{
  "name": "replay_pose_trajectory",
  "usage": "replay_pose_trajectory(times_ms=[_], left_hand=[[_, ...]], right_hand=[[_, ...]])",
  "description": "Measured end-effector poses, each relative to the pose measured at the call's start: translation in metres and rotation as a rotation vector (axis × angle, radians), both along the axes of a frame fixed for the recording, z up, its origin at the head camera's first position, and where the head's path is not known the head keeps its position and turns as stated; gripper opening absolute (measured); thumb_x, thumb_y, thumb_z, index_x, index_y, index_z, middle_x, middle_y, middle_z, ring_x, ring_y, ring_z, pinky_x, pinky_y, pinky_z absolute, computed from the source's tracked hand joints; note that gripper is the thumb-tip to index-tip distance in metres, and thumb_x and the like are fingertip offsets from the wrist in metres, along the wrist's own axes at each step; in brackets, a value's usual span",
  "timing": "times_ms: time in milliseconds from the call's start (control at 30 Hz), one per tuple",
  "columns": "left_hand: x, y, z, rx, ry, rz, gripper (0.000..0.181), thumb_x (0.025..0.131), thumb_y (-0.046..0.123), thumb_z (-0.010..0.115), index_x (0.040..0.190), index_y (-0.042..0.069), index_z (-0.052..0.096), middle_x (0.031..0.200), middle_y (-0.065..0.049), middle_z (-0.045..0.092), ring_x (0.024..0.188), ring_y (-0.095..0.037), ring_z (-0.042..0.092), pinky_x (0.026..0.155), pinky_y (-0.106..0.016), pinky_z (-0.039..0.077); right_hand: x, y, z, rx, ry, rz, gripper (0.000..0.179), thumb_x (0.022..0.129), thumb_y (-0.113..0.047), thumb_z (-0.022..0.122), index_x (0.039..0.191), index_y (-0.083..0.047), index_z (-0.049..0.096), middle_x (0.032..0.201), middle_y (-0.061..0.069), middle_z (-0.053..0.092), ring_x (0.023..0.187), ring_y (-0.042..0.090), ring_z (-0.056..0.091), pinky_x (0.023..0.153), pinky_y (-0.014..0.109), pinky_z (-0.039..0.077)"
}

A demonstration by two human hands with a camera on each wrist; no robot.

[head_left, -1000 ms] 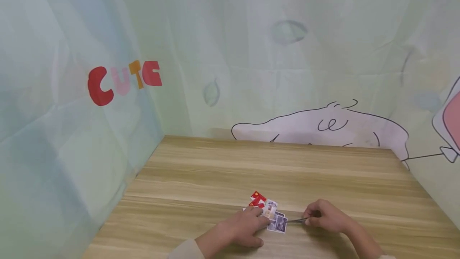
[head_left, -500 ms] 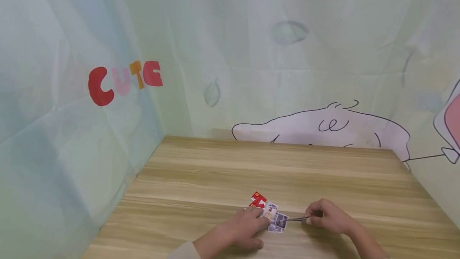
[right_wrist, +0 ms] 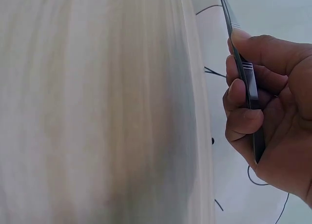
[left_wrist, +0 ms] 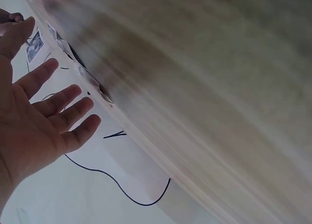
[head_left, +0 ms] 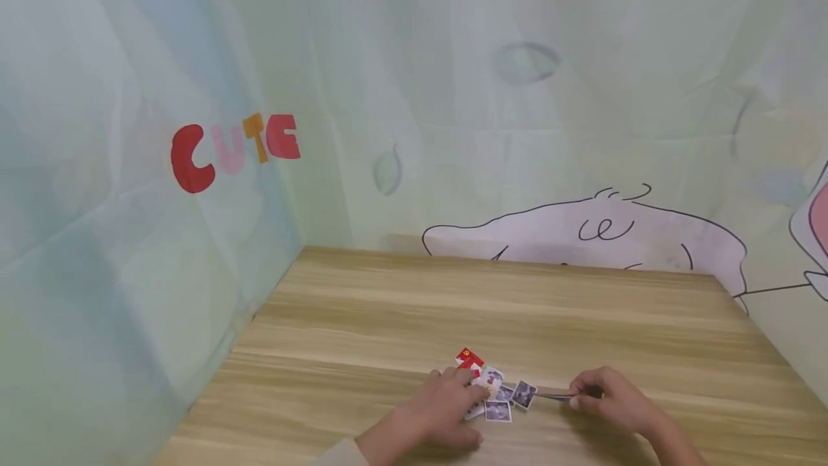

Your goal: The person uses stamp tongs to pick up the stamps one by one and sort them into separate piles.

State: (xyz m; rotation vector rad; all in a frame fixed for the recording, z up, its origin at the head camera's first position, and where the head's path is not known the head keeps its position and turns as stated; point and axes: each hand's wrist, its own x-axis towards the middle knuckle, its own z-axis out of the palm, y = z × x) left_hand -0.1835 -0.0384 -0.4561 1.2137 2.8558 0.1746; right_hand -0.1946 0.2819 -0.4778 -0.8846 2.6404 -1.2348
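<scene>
My right hand [head_left: 611, 398] pinches a pair of dark metal tweezers [right_wrist: 249, 77] between thumb and curled fingers. At the tweezers' tips is a small white-bordered dark picture [head_left: 525, 395], like a stamp, raised off the table in the left wrist view. My left hand [head_left: 446, 408] lies over the left side of a small pile, fingers spread and fairly straight, as the left wrist view confirms. Part of that pile is hidden under it. Showing beyond its fingers are red pieces [head_left: 470, 359], a pale picture [head_left: 491, 380] and another dark picture [head_left: 498, 410].
The wood-grain table [head_left: 362, 308] stretches out around both hands. A printed cloth backdrop [head_left: 453, 92] closes off the back and both sides, with colourful lettering on the left part.
My right hand and tweezers have shifted right, drawing the dark picture away from the pile's right edge and turning it. More of the pictures beneath shows. My left hand stays over the pile.
</scene>
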Motion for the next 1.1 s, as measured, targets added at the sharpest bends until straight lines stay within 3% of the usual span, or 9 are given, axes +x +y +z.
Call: replay_pose_trajectory(times_ms=[333, 733, 933, 1100], left_hand=[[-0.015, -0.003, -0.011, -0.012, -0.014, 0.021, 0.068, 0.069, 0.055, 0.067, 0.128, 0.023, 0.054, 0.130, -0.003, 0.047, 0.117, -0.020, 0.043, 0.088, -0.038, 0.038], [-0.021, -0.001, -0.012, -0.025, -0.029, 0.007, 0.069, 0.065, 0.058, 0.068, 0.125, 0.026, 0.055, 0.114, 0.003, 0.047, 0.096, -0.013, 0.041, 0.075, -0.032, 0.036], [-0.020, 0.001, -0.012, -0.042, -0.038, 0.007, 0.070, 0.067, 0.057, 0.068, 0.128, 0.028, 0.054, 0.126, -0.001, 0.046, 0.106, -0.017, 0.043, 0.079, -0.035, 0.039], [-0.019, 0.001, -0.013, -0.039, -0.071, 0.029, 0.070, 0.068, 0.054, 0.070, 0.130, 0.029, 0.052, 0.132, -0.002, 0.044, 0.115, -0.021, 0.042, 0.085, -0.043, 0.042]], right_hand=[[-0.002, 0.012, 0.002, -0.011, 0.000, -0.035, 0.004, 0.082, -0.006, 0.065, 0.081, -0.010, 0.065, 0.075, -0.009, 0.058, 0.067, 0.007, 0.051, 0.059, 0.025, 0.043], [-0.010, 0.029, 0.004, 0.005, -0.037, -0.102, 0.003, 0.084, -0.005, 0.063, 0.084, -0.007, 0.065, 0.079, -0.002, 0.061, 0.071, 0.008, 0.052, 0.063, 0.026, 0.044], [-0.018, 0.035, 0.005, 0.002, -0.103, -0.154, 0.006, 0.086, -0.009, 0.062, 0.085, -0.003, 0.064, 0.079, 0.000, 0.060, 0.070, 0.009, 0.049, 0.061, 0.025, 0.042], [-0.022, 0.037, 0.007, 0.007, -0.094, -0.162, 0.008, 0.085, -0.010, 0.063, 0.085, -0.002, 0.064, 0.079, 0.001, 0.059, 0.070, 0.011, 0.050, 0.062, 0.026, 0.042]])
